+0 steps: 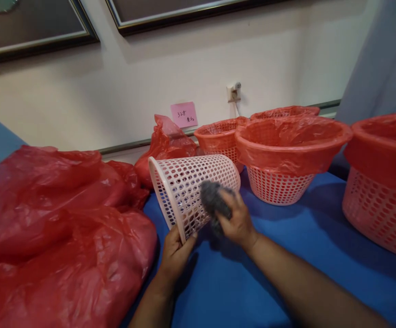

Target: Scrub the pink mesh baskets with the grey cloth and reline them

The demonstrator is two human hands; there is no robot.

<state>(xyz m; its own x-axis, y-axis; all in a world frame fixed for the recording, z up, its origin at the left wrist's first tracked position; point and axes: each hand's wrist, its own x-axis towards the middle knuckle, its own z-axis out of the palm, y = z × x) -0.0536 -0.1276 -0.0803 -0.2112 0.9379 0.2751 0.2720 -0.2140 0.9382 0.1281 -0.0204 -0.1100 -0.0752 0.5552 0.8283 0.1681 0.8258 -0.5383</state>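
Note:
A pale pink plastic wastebasket [198, 177] with a mesh of round holes lies tilted on its side above the blue surface, its mouth facing left. My left hand [175, 255] grips the rim at its lower edge, thumb and fingers on either side. In my right hand [235, 216] is a dark grey cloth [215, 200], bunched up and pressed against the basket's outer wall near its base. The cloth is slightly blurred, and part of it hangs below my fingers.
Large red plastic bags [64, 237] fill the left side, with another red bag [167, 141] behind. Red-lined wastebaskets [280, 184] stand at the right, one large basket [382, 214] nearest. A pink note [184, 114] and a socket [234, 93] are on the wall.

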